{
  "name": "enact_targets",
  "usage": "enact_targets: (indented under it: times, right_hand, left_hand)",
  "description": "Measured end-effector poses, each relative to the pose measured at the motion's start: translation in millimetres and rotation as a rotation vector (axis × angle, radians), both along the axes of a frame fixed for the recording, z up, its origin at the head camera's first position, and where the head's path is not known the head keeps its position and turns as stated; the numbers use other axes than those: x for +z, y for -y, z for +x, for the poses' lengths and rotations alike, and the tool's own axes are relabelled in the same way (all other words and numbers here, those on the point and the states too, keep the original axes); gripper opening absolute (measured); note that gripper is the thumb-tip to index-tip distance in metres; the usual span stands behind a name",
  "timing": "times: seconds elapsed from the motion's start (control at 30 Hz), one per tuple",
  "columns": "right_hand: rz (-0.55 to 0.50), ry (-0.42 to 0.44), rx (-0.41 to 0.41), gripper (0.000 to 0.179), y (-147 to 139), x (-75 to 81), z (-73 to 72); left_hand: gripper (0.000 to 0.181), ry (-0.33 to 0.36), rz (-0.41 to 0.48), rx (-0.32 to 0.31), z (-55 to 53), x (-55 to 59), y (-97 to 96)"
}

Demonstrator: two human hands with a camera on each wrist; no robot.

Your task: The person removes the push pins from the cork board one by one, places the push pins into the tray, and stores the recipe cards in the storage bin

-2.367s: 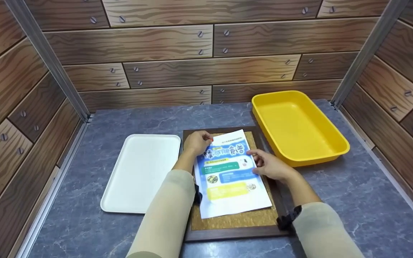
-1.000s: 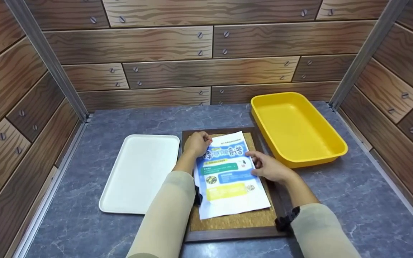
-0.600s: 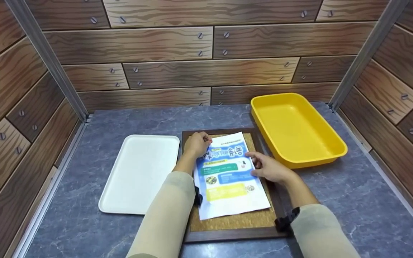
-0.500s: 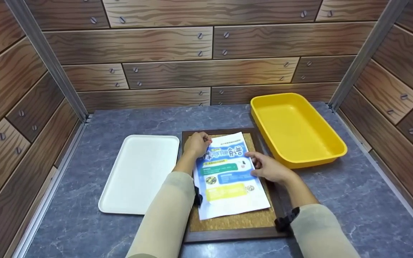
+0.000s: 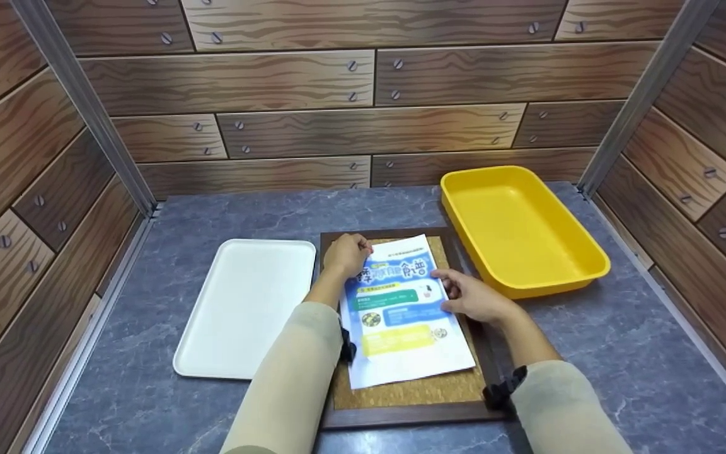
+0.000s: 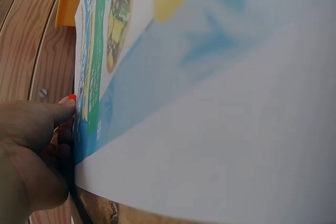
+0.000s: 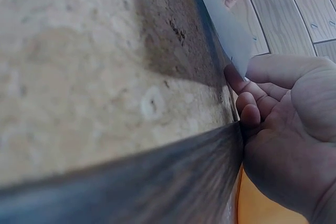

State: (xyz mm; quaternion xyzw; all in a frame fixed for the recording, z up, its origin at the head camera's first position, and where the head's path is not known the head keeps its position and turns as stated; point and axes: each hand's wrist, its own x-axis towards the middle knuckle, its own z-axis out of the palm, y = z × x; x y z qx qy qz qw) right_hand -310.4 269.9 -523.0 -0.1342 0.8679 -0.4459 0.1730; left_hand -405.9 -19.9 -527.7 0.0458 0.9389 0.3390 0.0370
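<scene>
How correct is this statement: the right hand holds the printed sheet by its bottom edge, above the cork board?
Not quite: the right hand holds the printed sheet above the cork board by its right edge, not the bottom, as the head view shows.

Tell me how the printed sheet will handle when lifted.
The printed sheet is probably floppy: one edge appears to curve in the left wrist view. It's likely light, looking paper-thin where the right hand pinches it. It might crease if gripped harder at that slim edge.
</scene>
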Motion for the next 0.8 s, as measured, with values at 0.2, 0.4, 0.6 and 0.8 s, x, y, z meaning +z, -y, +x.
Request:
enact_targets:
  times: [0.2, 0.4, 0.6, 0.8]
  right_hand:
    - [0.002, 0.009, -0.009, 0.064, 1, -1.1, -0.5]
    - [0.004, 0.016, -0.024, 0.064, 0, -0.5, -0.1]
    - [-0.024, 0.012, -0.018, 0.064, -1, -0.8, 0.0]
    - [-0.05, -0.01, -0.052, 0.065, -2, -4.0, 0.2]
  left_hand:
    - [0.014, 0.039, 0.062, -0.005, 0.4, 0.8, 2.9]
    - [0.014, 0.038, 0.159, -0.036, 3.8, 2.2, 3.6]
    - [0.013, 0.036, 0.286, -0.068, 5.8, 3.3, 8.4]
    - [0.011, 0.047, 0.341, -0.081, 10.1, 5.1, 13.0]
